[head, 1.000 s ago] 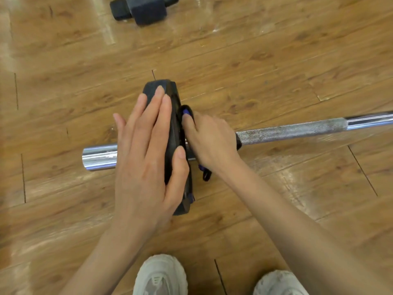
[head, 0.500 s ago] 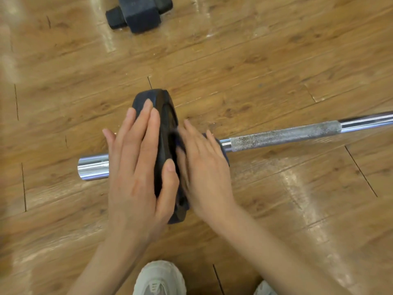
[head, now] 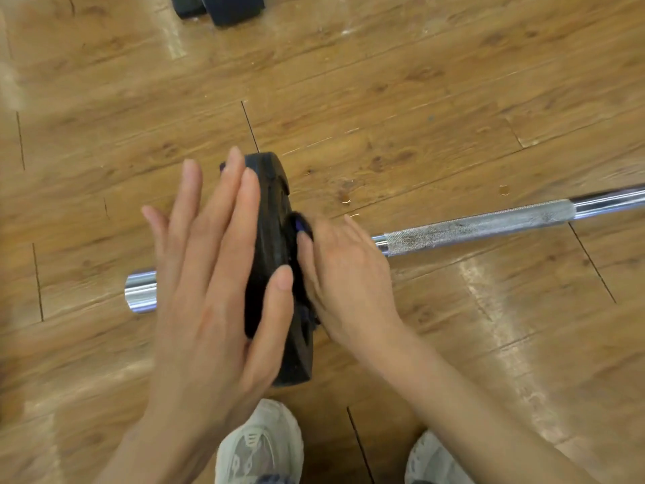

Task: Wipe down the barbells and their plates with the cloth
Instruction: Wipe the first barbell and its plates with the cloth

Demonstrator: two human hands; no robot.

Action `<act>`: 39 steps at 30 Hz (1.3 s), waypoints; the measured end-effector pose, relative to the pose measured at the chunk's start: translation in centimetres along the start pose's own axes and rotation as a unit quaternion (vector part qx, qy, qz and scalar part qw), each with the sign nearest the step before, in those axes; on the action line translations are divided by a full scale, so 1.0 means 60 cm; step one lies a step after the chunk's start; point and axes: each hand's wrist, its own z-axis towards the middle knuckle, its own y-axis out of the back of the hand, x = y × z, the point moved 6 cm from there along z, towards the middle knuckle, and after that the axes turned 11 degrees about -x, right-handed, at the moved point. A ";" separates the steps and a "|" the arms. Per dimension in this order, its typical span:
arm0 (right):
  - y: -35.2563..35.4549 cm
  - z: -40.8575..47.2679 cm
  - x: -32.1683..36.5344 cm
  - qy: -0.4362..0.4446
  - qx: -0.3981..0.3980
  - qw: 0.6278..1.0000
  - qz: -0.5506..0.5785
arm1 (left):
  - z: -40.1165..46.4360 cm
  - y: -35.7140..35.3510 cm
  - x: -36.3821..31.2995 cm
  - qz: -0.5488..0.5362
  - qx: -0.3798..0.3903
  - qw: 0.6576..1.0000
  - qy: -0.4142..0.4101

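A chrome barbell bar [head: 481,230] lies on the wooden floor, its left end [head: 141,291] sticking out past a black plate [head: 270,218] that stands on edge. My left hand [head: 213,274] lies flat against the plate's left face, fingers straight, with the thumb over the rim. My right hand [head: 345,274] presses a dark cloth [head: 299,222] with a purple streak against the plate's right face, next to the bar. Most of the cloth is hidden under that hand; bits show above the thumb and near the wrist.
A black dumbbell [head: 227,8] lies at the top edge of the view. My two pale shoes [head: 261,448] [head: 436,462] stand just below the plate. Bare wooden floor [head: 419,99] surrounds the bar.
My right hand went from gripping the cloth beside the bar to pressing it flat on the plate's right face. My left hand has stayed on the plate's left face.
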 end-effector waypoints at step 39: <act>0.005 -0.201 -0.021 0.113 -0.083 0.987 0.077 | -0.121 0.017 -0.088 0.000 0.091 0.991 -0.096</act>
